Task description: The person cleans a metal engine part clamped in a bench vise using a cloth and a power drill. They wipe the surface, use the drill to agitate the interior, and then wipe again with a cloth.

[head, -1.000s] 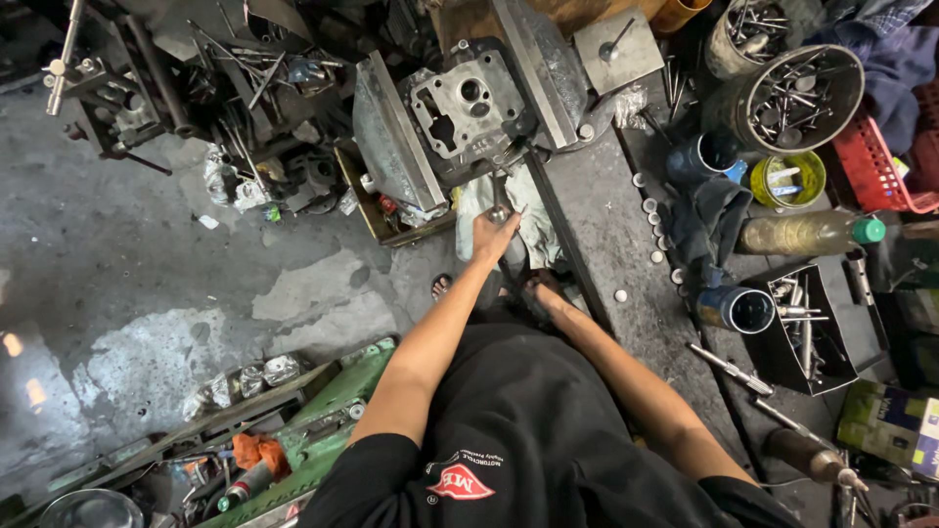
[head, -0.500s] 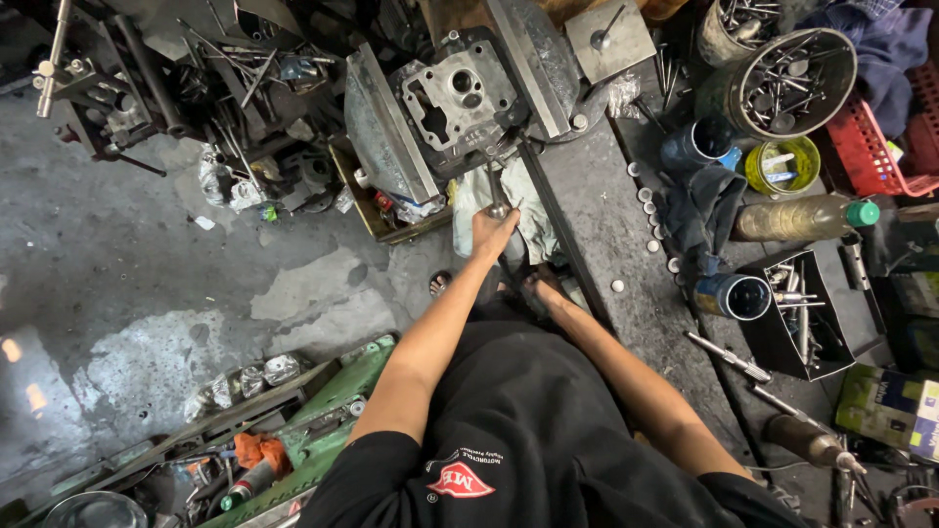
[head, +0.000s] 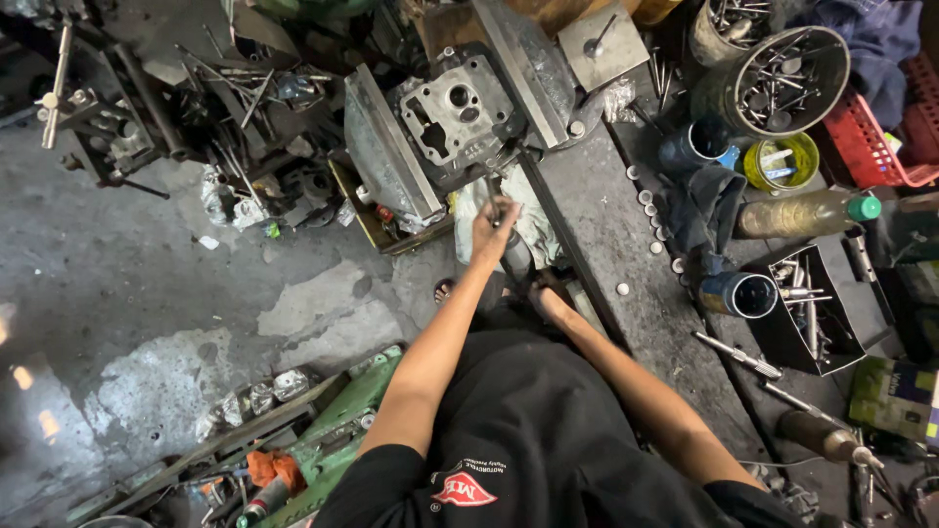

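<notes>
A grey metal cylinder head [head: 455, 110] sits clamped between two steel plates at the bench edge. My left hand [head: 494, 227] reaches up to just below it, fingers closed around a thin metal tool [head: 489, 188] that points at the head. A pale rag [head: 533, 227] lies under this hand. My right hand [head: 550, 298] is lower, close to my body, against a dark cylindrical part [head: 516, 262]. Its fingers are mostly hidden, so its grip is unclear. My black shirt fills the bottom of the view.
A steel bench top [head: 626, 244] runs to the right, with small round parts, a dark cloth [head: 709, 210], open blue cans [head: 738, 293], a yellow tin [head: 781, 161], a bottle [head: 802, 213] and tubs of rods [head: 787, 83]. Scrap metal lies at the upper left of the concrete floor [head: 127, 293].
The view sways slightly. My left hand stays on the tool below the cylinder head and my right hand keeps its place.
</notes>
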`<state>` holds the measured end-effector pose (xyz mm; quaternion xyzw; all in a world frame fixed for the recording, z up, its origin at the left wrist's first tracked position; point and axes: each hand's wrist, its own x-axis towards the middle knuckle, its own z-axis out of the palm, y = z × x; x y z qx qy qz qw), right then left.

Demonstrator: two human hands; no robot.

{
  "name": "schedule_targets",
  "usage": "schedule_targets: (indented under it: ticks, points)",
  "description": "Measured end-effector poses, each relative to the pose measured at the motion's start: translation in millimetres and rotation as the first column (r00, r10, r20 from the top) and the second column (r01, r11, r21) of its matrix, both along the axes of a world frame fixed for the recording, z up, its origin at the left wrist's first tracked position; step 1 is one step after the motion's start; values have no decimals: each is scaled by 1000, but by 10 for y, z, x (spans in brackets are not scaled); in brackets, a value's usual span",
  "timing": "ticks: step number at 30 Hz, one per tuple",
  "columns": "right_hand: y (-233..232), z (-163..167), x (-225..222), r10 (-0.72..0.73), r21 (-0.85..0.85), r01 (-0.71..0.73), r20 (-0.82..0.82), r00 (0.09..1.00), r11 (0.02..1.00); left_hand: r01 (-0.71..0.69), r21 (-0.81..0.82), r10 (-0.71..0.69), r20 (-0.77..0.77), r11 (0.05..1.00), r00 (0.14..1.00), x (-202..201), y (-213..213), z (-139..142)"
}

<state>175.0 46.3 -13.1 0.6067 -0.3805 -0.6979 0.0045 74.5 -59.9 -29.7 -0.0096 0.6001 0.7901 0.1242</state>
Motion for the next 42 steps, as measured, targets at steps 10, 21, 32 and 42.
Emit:
schedule_targets:
  ticks: [10, 21, 32, 42]
  points:
    - [-169, 243, -117, 134, 25, -131, -211, 968, 991, -123, -65, 124, 24, 990, 992, -652, -298, -80]
    - [-595, 181, -149, 809, 812, -287, 565, 164, -509, -129, -327, 95, -117, 936, 989, -836, -591, -7]
    - [-723, 498, 464, 668, 641, -282, 744, 0, -714, 62, 267, -57, -27, 962, 998, -96, -791, 434]
    - [-227, 556, 1129, 710, 710, -18, 704, -17, -704, 327, -327, -332, 42, 887, 942, 1065, -493, 417]
